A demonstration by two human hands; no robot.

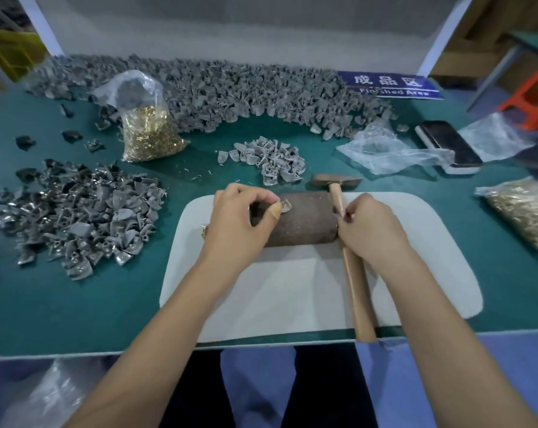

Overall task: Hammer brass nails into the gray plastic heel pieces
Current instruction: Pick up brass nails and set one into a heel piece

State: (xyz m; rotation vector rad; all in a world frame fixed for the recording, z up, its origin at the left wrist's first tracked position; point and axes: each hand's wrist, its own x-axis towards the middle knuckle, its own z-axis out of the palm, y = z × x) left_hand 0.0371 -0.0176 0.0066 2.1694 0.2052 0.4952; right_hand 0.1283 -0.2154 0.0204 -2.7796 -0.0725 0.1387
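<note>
A clear plastic bag (147, 125) stood toward the far left of the tabletop (76, 298), its lower half packed with small shiny brass nails (150, 139), its crumpled neck open. A second clear bag (520, 211) of brass-coloured pieces lay at the right edge. An emptier crinkled bag (391, 149) lay beside a dark phone (448, 143) toward the far right.

The tabletop was covered in smooth teal material. Along its far edge ran a long heap of gray plastic heel pieces (230, 91), wedge-shaped with ribbed hollows. A smaller mound (270, 160) sat near the middle, and a broad pile (82, 217), some pieces glinting metallic, lay at the left edge. A blue sign (391, 84) lay at the far right.

Near the front edge lay a pale rounded mat (292, 288) carrying a rough, rusty-brown block (301, 217). The left hand (239, 223) pinched one gray heel piece (284, 206) between thumb and fingertips on top of the block. The right hand (369, 230) had its fingers curled around the smooth wooden handle of a hammer (351, 267), whose dull brown head rested just beyond the block.
</note>
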